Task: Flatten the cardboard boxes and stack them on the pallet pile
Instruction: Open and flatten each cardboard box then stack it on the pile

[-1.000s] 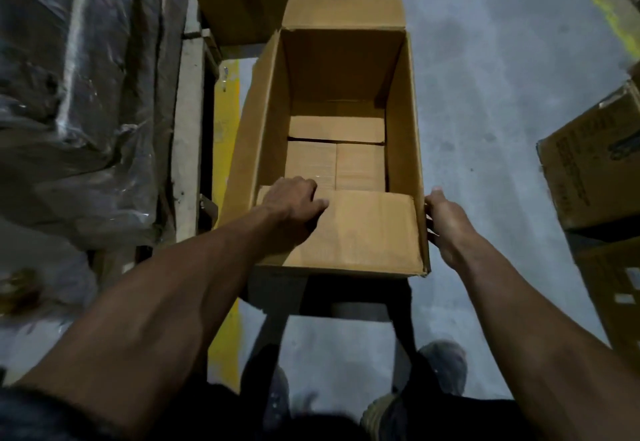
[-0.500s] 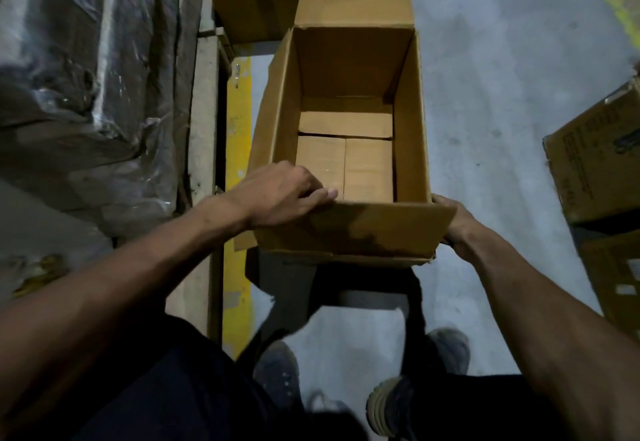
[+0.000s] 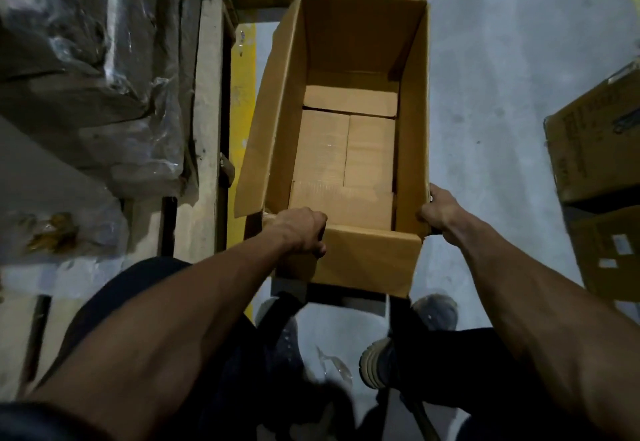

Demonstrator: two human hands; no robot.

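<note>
box: open cardboard box [image 3: 346, 122], held up in front of the person over the concrete floor [image 3: 519, 94], open top facing the camera, long axis pointing away. Still fully erected.
bottom flaps: closed [image 3: 346, 150]; two long flaps meet at a centre seam with short flaps lapped at each end. Glossy strip near the close end looks like tape, can't confirm.
left hand: left hand [image 3: 299, 231] curled over the near rim at the near-left corner, gripping the near flap [image 3: 367, 260], which is folded outward and down.
right hand: right hand [image 3: 438, 210] wrapped round the near-right corner, thumb inside, fingers outside out of view.
step: judged as opening the bottom so the tube can collapse.
how: flip the box or reach in and punch the centre seam out; break tape first if any. Then push opposite corners together along the existing creases; don't crush the walls.
risk: near-end grip only, so the far end can sag or swing when turned.
pallet pile: wooden edge [image 3: 207, 129] beside the wrapped load [image 3: 97, 77] on the left could be it; cannot tell.
other boxes: more cartons [image 3: 595, 136] at right, unflattened.
</note>
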